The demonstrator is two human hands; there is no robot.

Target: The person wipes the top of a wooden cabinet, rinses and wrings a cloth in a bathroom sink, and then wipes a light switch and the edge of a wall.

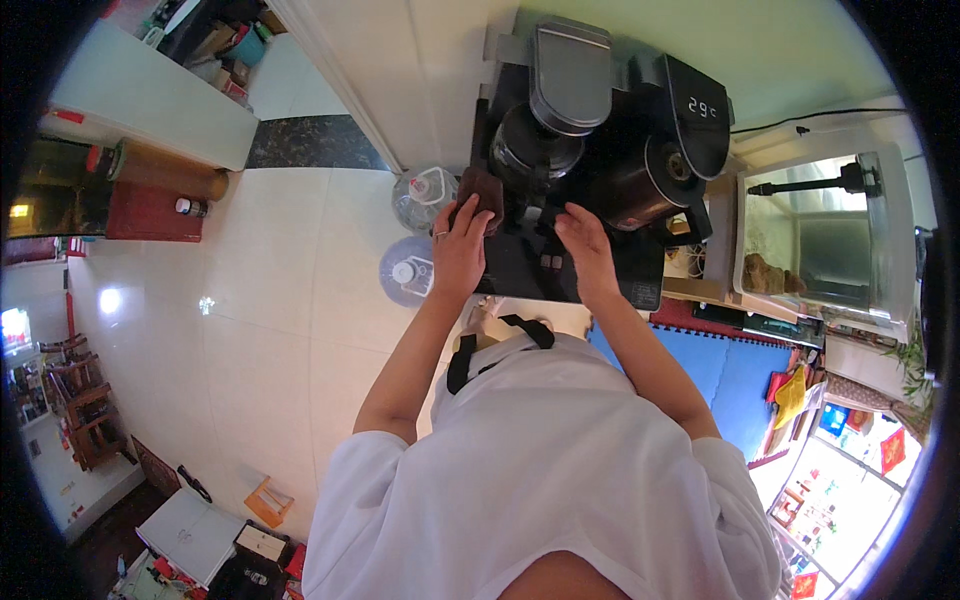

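My left hand (460, 247) rests with its fingers on a dark brown cloth or pad (481, 196) at the left edge of a black glossy countertop appliance (525, 270). Over the appliance's front part, my right hand (589, 247) is held with its fingers together and slightly bent, and nothing shows in it. Between and beyond the hands stands a glass pot (536, 150) under a grey dispensing head (571, 71). To the right of it is a dark kettle (645, 184) with a black handle, beside a black unit with a lit temperature display (703, 107).
Two clear plastic jugs (425, 199) (407, 270) stand on the tiled floor, left of the appliance. A glass tank (832, 232) is at the right, with a black cable (817, 116) along the wall. Blue foam mats (694, 367) lie below it. A small wooden stool (268, 501) is at the lower left.
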